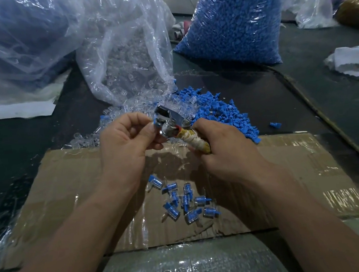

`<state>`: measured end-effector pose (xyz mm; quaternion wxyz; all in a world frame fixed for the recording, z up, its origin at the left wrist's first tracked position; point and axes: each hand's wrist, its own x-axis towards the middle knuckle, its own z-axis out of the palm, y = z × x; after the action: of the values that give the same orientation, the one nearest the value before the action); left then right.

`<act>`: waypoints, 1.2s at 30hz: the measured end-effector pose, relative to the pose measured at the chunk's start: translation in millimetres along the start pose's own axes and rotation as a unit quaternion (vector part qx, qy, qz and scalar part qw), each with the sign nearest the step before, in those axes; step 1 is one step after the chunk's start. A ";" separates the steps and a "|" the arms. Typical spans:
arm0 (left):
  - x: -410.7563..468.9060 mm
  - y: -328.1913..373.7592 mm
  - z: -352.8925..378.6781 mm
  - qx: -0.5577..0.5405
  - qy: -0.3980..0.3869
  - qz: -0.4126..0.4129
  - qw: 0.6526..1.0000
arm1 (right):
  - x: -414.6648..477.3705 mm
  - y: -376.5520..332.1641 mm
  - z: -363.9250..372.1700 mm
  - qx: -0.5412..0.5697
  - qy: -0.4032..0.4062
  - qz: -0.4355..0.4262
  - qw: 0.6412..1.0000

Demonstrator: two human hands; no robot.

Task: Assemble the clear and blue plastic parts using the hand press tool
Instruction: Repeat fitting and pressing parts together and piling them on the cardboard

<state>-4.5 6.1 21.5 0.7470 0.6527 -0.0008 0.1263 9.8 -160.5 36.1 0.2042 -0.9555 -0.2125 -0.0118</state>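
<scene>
My right hand (224, 151) grips the tape-wrapped handle of the chrome hand press tool (170, 120), held above the cardboard. My left hand (126, 141) pinches a small blue part (156, 118) at the tool's left jaw; whether a clear part is with it is hidden by my fingers. Several assembled clear-and-blue pieces (187, 201) lie on the cardboard sheet (74, 189) below my hands. Loose blue parts (222, 112) are piled behind the tool to the right, and loose clear parts (128, 110) spill from an open bag behind it.
A clear bag of clear parts (126, 53) stands open at the back centre. A full bag of blue parts (235, 20) is at the back right, and a big bag (11, 42) at the back left. One stray blue part (275, 125) lies on the dark table.
</scene>
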 end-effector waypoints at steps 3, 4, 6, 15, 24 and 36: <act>-1.3 1.3 1.1 0.007 0.003 0.000 1.000 | 0.4 -1.4 0.1 0.005 0.002 0.002 1.000; -1.6 1.7 1.2 0.009 0.007 -0.002 1.000 | 0.8 -1.8 0.2 0.009 0.003 0.002 1.000; -2.1 2.6 1.3 0.013 0.012 -0.006 1.000 | 1.0 -2.3 0.9 0.014 0.005 0.003 1.000; 0.2 4.5 1.0 0.011 0.028 -0.040 0.999 | -0.4 9.7 0.4 -0.004 0.023 0.002 1.000; -1.0 10.6 -4.6 0.130 -0.220 -0.147 0.955 | 2.2 22.9 -8.7 -0.020 0.054 0.049 0.997; -7.5 17.4 -4.4 0.158 -0.292 -0.060 0.941 | 0.8 15.6 -4.4 -0.065 0.015 0.028 0.997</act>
<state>-15.8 11.0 36.5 0.6072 0.7696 -0.1598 -0.1160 17.2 -174.8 34.2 0.1448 -0.9721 -0.1810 -0.0346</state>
